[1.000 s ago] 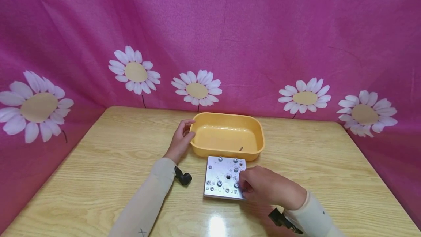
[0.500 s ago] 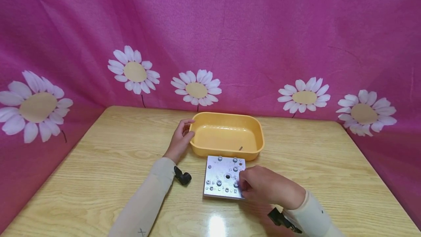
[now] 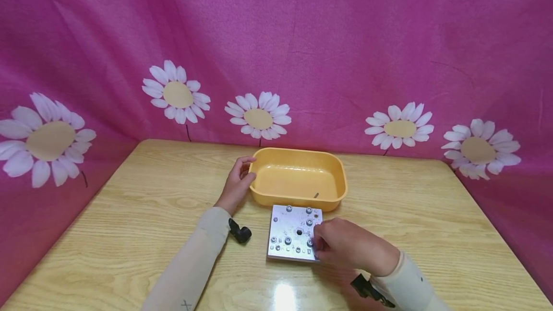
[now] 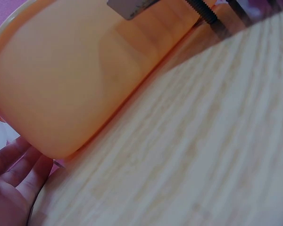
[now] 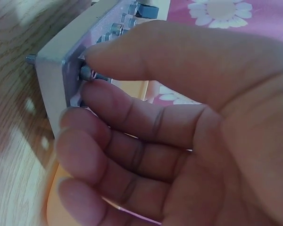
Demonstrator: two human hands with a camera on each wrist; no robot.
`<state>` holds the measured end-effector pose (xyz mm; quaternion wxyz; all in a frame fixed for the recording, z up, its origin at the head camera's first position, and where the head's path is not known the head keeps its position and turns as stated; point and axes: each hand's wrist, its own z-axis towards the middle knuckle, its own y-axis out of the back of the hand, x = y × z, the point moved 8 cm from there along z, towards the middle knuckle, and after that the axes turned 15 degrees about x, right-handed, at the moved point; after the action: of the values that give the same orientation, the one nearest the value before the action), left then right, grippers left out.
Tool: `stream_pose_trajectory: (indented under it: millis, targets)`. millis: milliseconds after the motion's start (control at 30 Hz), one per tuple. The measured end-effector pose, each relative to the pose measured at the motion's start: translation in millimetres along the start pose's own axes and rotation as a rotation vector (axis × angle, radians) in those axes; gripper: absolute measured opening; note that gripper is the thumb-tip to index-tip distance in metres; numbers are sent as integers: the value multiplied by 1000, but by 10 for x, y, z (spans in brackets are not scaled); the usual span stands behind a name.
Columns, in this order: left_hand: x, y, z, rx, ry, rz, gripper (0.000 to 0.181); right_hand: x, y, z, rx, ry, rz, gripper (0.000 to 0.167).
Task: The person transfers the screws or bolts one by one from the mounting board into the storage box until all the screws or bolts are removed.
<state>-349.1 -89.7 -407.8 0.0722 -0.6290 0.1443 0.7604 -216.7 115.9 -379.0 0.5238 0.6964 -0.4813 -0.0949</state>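
The right hand (image 3: 352,244) is leaning in over the right edge of a square metal plate (image 3: 282,227), and its grip is clamping a small screw (image 5: 86,72), pinching the head between thumb and forefinger close to the plate's face. The other fingers are curling in beneath. The plate is sitting on the near side of a yellow tray (image 3: 294,184), close to its front wall; whether they are touching I cannot tell. Socket-headed bolts (image 3: 288,240) are standing up from the plate, and threaded shafts (image 4: 203,10) are showing beneath it, near the desk (image 3: 151,205).

The left hand (image 3: 236,184) is resting against the tray's left end, its grip relaxed, with thumb and fingers staying apart. A small dark piece (image 3: 317,195) is lying inside the tray. Black wrist mounts (image 3: 240,232) are hanging from both pale sleeves (image 3: 190,253), and a pink curtain (image 3: 324,61) with big daisies (image 3: 177,94) is covering the background.
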Motion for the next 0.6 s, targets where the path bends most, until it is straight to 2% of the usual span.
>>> stream_pose_trajectory:
  millis: [100,333,600]
  targets:
    - [33,5,17,0,10,-1,43,11,3,-3,-10,12,-3,13]
    - [313,61,141,-17,17,-15,44,38,15,-9,-20,25,-10,12]
    - [330,69,142,-42,-10,2,41,18,3,14,-9,-6,-17,11]
